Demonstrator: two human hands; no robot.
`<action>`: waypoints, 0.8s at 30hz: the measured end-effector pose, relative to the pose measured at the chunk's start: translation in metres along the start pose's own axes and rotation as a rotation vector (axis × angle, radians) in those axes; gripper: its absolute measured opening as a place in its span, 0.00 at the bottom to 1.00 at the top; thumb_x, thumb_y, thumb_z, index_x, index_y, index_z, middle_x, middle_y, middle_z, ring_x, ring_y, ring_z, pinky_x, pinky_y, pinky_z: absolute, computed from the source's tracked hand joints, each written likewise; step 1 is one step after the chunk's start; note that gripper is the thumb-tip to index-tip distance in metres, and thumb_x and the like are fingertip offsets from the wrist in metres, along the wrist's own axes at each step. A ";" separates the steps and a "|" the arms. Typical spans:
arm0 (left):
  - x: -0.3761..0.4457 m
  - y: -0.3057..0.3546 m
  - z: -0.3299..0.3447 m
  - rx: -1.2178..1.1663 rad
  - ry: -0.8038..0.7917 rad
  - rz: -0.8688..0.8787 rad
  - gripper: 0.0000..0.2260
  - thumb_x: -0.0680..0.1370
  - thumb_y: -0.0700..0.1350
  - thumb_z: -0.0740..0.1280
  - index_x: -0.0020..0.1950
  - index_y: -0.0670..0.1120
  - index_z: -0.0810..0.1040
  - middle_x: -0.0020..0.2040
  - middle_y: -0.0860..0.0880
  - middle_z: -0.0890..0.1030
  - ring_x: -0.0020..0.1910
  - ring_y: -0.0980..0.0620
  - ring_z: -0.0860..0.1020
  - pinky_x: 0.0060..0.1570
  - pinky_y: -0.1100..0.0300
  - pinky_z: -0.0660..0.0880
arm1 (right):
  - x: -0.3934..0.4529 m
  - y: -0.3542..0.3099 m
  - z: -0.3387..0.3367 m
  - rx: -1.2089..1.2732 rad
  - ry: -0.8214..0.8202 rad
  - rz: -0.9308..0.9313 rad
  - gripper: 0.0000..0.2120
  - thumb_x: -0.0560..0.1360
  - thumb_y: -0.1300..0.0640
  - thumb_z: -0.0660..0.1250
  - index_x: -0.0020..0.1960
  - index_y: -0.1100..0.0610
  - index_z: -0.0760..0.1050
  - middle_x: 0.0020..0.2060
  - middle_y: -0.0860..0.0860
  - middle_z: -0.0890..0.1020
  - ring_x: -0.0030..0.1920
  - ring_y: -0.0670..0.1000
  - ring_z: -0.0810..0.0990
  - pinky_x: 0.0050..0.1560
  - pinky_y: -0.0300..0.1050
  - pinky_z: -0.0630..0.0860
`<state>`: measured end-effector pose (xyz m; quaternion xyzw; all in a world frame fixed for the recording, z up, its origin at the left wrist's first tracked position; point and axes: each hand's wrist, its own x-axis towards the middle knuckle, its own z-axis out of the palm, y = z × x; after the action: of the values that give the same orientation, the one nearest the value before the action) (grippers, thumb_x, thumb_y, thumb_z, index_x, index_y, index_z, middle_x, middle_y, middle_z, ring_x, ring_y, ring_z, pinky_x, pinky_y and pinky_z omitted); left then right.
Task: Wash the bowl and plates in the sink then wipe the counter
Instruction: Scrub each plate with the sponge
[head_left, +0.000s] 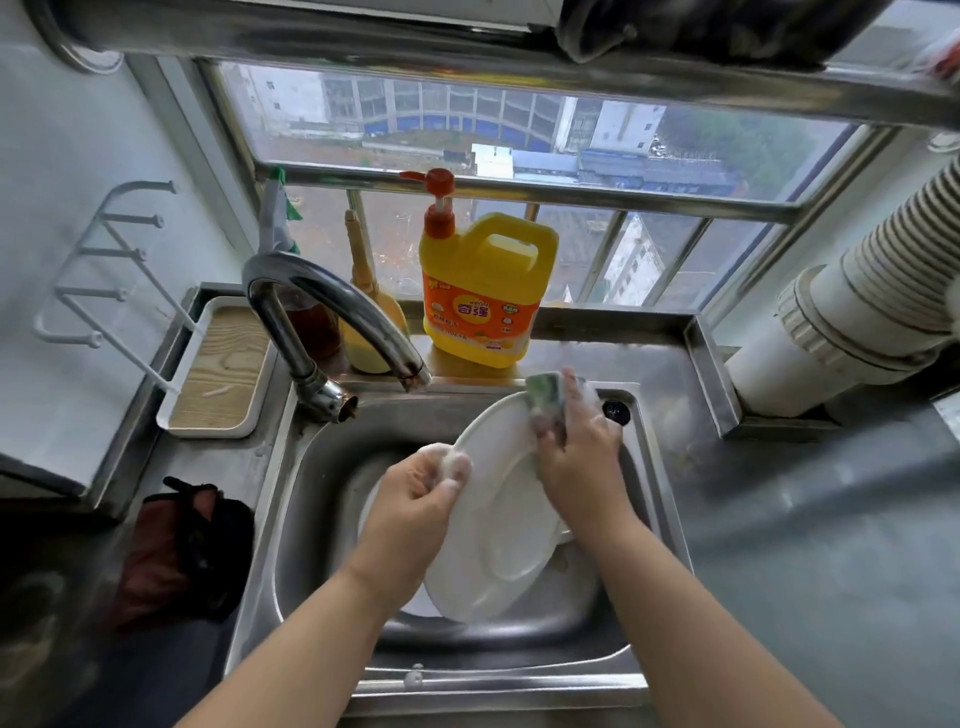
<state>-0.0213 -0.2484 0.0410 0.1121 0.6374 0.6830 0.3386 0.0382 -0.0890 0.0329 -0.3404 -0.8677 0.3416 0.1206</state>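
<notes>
A white plate (498, 519) is held tilted above the steel sink (306, 499). My left hand (415, 493), soapy, grips the plate's left rim. My right hand (576, 441) holds a green sponge (545, 395) against the plate's upper right edge. Under the plate, more white dishware (415, 605) lies in the basin, mostly hidden. The faucet spout (337, 306) arches over the sink's back left; no water stream is visible.
A yellow detergent bottle (483, 291) with an orange pump stands on the ledge behind the sink. A white tray (218, 369) sits at the left. A dark red cloth (176, 556) lies on the left counter. Grey counter (810, 545) spreads to the right, and a white pipe (841, 322) stands at the far right.
</notes>
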 end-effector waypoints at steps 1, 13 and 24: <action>0.001 0.000 0.001 0.000 0.000 -0.005 0.07 0.80 0.43 0.64 0.44 0.43 0.79 0.36 0.46 0.80 0.37 0.50 0.76 0.39 0.56 0.73 | -0.005 -0.010 0.003 -0.036 0.013 -0.060 0.29 0.80 0.51 0.57 0.77 0.49 0.49 0.76 0.56 0.57 0.67 0.55 0.59 0.67 0.45 0.56; 0.004 0.000 0.001 -0.019 0.024 -0.011 0.07 0.77 0.41 0.65 0.47 0.37 0.78 0.38 0.43 0.81 0.38 0.49 0.77 0.39 0.57 0.74 | -0.020 -0.039 0.024 -0.026 -0.044 -0.156 0.30 0.79 0.49 0.60 0.77 0.48 0.51 0.75 0.54 0.57 0.69 0.56 0.58 0.71 0.46 0.55; -0.003 -0.005 -0.006 -0.382 0.184 -0.057 0.05 0.74 0.46 0.64 0.43 0.46 0.76 0.39 0.47 0.80 0.39 0.52 0.77 0.39 0.58 0.76 | -0.009 0.056 0.030 0.825 -0.080 0.633 0.23 0.79 0.51 0.60 0.73 0.45 0.59 0.63 0.53 0.74 0.59 0.55 0.76 0.59 0.56 0.75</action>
<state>-0.0207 -0.2553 0.0363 -0.0348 0.5274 0.7890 0.3133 0.0596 -0.0803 -0.0264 -0.4969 -0.5195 0.6876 0.1023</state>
